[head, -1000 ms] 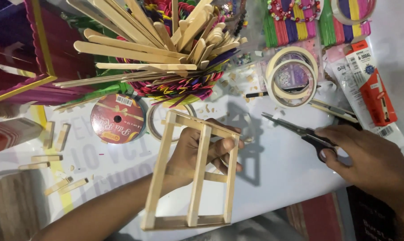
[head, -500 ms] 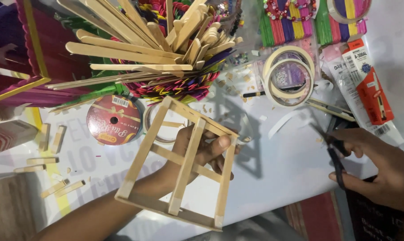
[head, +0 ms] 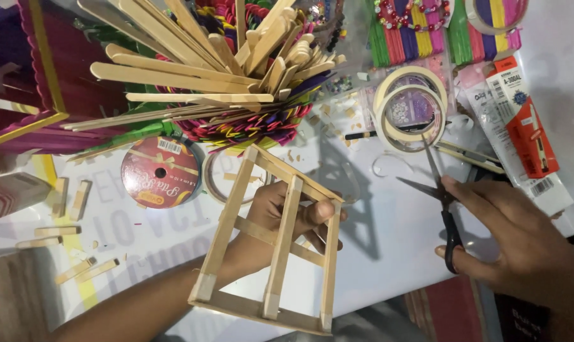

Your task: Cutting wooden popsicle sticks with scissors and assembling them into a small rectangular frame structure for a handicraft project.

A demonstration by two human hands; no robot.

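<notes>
My left hand (head: 280, 218) grips a frame of pale wooden craft sticks (head: 271, 244), a tall shape with three uprights and cross pieces, held above the white table. My fingers curl around its middle upright from behind. My right hand (head: 512, 244) holds black-handled scissors (head: 440, 196) with the blades apart, pointing up towards the tape rolls. The scissors are to the right of the frame and not touching it.
A colourful basket of long wooden sticks (head: 236, 69) stands at the back. Two masking tape rolls (head: 410, 107), a red ribbon spool (head: 160, 172), a glue tube in its package (head: 521, 126), coloured sticks (head: 414, 31) and short stick offcuts (head: 71, 199) lie around.
My right hand picked the scissors up off the table and turned them so the open blades point upward. My left hand tilted the stick frame and brought it closer.
</notes>
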